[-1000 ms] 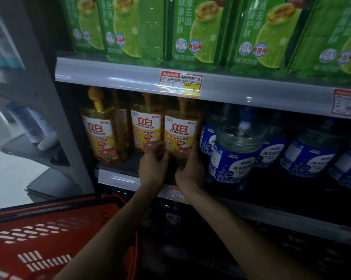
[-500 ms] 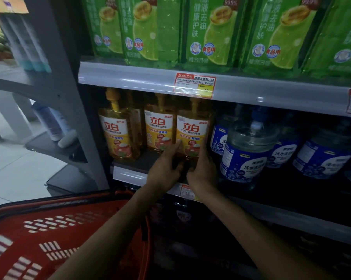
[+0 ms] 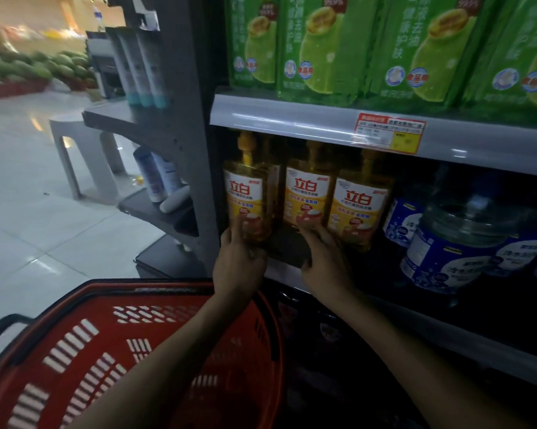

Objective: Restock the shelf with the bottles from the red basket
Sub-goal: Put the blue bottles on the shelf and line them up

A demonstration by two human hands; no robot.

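Three yellow pump bottles with red and white labels stand in a row on the middle shelf (image 3: 292,261). My left hand (image 3: 240,267) grips the base of the leftmost yellow bottle (image 3: 245,193), with one finger running up its front. My right hand (image 3: 324,264) touches the foot of the middle yellow bottle (image 3: 307,193) with extended fingers, next to the right yellow bottle (image 3: 357,205). The red basket (image 3: 112,351) sits below my forearms at the lower left; no bottle shows in the visible part of it.
Large clear water jugs with blue labels (image 3: 452,255) fill the shelf to the right. Green refill packs (image 3: 322,44) line the upper shelf (image 3: 292,122) above a price tag (image 3: 391,133). A grey end rack (image 3: 155,125) with tubes and the tiled aisle floor (image 3: 44,218) lie to the left.
My left hand has moved from the middle bottles to the leftmost bottle. My right hand has shifted left to the middle bottle. The view has swung left, showing more aisle.
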